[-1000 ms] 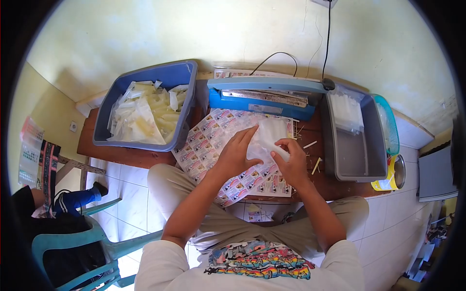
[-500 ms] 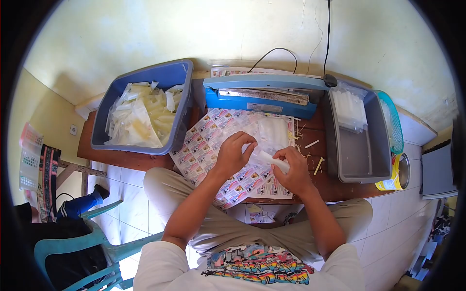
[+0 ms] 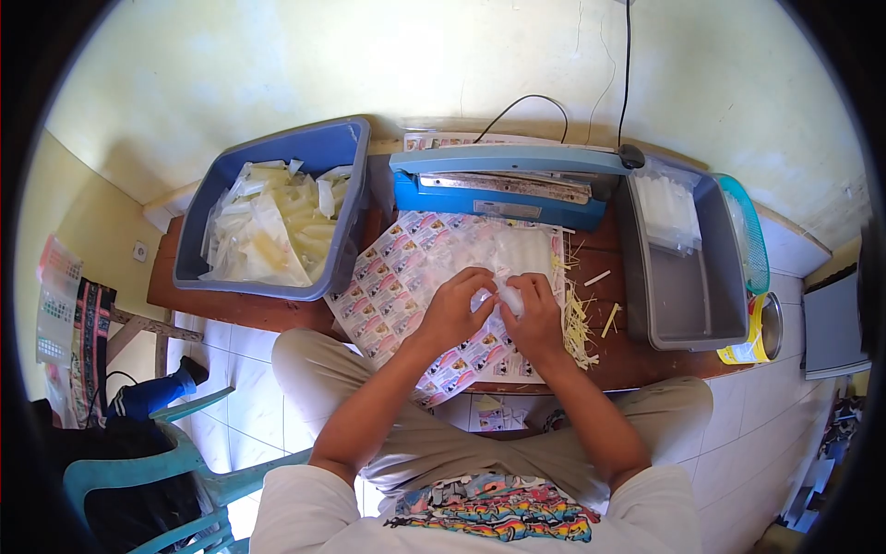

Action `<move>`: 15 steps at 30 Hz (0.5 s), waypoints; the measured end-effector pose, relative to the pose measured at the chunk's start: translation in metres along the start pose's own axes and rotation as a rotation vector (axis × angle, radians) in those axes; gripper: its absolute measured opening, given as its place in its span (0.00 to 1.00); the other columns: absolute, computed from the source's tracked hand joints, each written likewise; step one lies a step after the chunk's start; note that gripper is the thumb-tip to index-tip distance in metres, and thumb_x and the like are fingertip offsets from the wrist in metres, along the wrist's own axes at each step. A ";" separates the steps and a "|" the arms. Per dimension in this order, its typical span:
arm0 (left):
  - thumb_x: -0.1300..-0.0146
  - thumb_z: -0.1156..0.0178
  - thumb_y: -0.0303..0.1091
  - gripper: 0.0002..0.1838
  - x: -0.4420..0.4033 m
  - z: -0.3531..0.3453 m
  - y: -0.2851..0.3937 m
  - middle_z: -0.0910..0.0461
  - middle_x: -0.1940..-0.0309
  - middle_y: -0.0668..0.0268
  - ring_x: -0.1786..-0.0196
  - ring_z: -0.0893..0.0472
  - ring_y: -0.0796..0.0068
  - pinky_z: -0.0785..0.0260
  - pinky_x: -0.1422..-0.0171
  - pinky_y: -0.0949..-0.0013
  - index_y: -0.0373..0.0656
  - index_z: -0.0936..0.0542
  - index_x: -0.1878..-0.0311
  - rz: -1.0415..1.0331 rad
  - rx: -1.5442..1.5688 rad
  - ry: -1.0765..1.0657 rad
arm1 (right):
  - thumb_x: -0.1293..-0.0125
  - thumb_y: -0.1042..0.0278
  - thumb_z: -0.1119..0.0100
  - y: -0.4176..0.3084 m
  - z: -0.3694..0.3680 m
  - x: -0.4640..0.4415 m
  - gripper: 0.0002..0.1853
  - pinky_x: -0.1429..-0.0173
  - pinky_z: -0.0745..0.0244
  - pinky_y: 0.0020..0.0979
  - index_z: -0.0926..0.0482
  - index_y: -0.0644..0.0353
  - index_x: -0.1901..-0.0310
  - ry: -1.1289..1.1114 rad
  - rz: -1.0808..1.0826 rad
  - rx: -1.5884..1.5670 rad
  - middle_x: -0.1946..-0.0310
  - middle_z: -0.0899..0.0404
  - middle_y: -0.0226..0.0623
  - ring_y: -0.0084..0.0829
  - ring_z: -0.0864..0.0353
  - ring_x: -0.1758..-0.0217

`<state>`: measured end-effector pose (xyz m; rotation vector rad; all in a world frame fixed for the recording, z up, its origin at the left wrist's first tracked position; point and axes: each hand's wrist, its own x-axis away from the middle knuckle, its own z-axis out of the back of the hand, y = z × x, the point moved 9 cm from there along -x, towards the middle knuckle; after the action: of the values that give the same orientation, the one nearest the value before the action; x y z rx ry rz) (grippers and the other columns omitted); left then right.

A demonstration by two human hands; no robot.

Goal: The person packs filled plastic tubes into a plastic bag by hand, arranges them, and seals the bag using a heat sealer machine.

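a small clear plastic packet with whitish contents [image 3: 513, 300] is held above the printed label sheet [image 3: 383, 295], in front of the blue impulse sealer [image 3: 498, 201]. it is clasped on its right side between the thumb and fingers of the right hand [image 3: 537, 325], while its left end is met by the fingertips of the left hand [image 3: 455, 312]; some film shows between the left thumb and forefinger, but whether it is firmly pinched there cannot be told. the two hands are brought nearly together. the packet is judged to be light and soft, with thin, slippery film that is easily creased or torn, so the filled body is best supported lightly between thumb and fingers and the loose film taken at its edge, without squeezing. just beyond the hands, more whitish packets [image 3: 521, 249] are laid on the sheet. pale yellow strips [image 3: 578, 334] are scattered beside its right edge on the wooden bench [image 3: 632, 362]. to the right, bagged white tubes [image 3: 666, 208] are kept at the far end of the grey tub [image 3: 683, 295]; to the left, yellowish packets [image 3: 305, 222] are heaped in the blue tub [image 3: 277, 143].
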<state>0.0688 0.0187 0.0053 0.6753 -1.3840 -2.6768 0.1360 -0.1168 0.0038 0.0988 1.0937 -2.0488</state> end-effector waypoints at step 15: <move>0.31 0.29 0.29 0.19 0.004 0.006 -0.011 0.11 0.43 0.50 0.41 0.12 0.46 0.20 0.36 0.51 0.38 0.17 0.39 -0.009 -0.122 -0.113 | 0.45 0.69 0.18 0.002 -0.006 0.001 0.31 0.38 0.21 0.47 0.20 0.58 0.39 -0.232 0.086 0.046 0.48 0.16 0.48 0.51 0.16 0.45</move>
<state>0.0641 0.0288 -0.0012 0.5284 -1.2295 -2.8185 0.1349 -0.1140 -0.0017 -0.0662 0.8842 -1.9534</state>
